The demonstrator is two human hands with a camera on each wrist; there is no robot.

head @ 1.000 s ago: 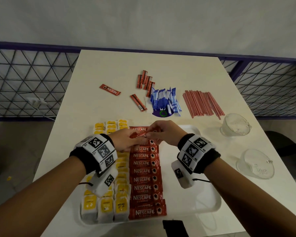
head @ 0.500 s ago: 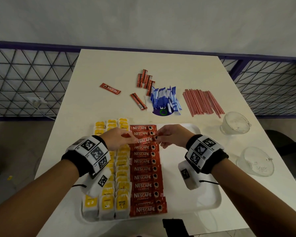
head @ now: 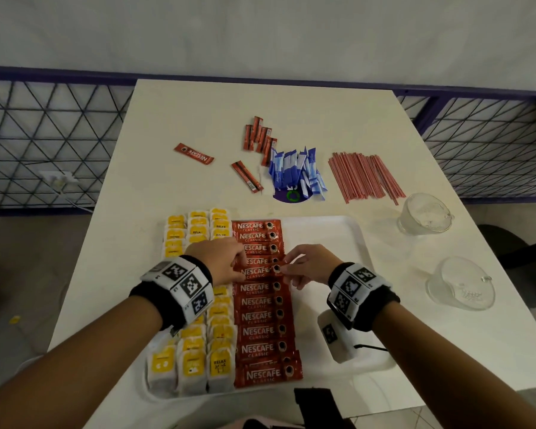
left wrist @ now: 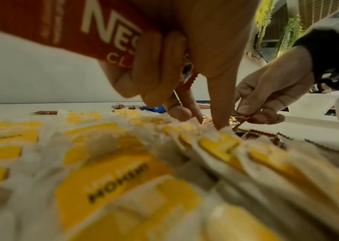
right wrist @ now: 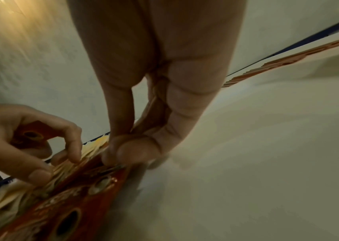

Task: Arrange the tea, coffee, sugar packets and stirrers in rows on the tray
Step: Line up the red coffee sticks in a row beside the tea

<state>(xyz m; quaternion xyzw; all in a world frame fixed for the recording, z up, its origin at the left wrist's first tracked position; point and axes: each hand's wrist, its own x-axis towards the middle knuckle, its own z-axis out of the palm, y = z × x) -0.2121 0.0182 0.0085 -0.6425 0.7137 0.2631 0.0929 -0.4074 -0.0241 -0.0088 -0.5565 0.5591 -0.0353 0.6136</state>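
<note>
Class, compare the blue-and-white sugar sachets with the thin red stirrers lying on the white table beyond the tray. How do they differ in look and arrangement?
The blue-and-white sugar sachets are flat paper packets, wider and shorter; the thin red stirrers are long and narrow. The sachets lie jumbled, overlapping at many angles; the stirrers lie nearly parallel in a fanned bundle. Both sit on the white table, not yet on the white plastic tray.

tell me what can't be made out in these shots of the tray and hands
- Head view: the left hand and its wristband cover the middle tea bags; their count is hidden.
- Head view: print on the blue sugar packets is too small to read.
- Left wrist view: the left hand holds a coffee sachet cut off by the top edge.
- Right wrist view: motion blur hides exactly what the right hand pinches in the coffee row.
</note>
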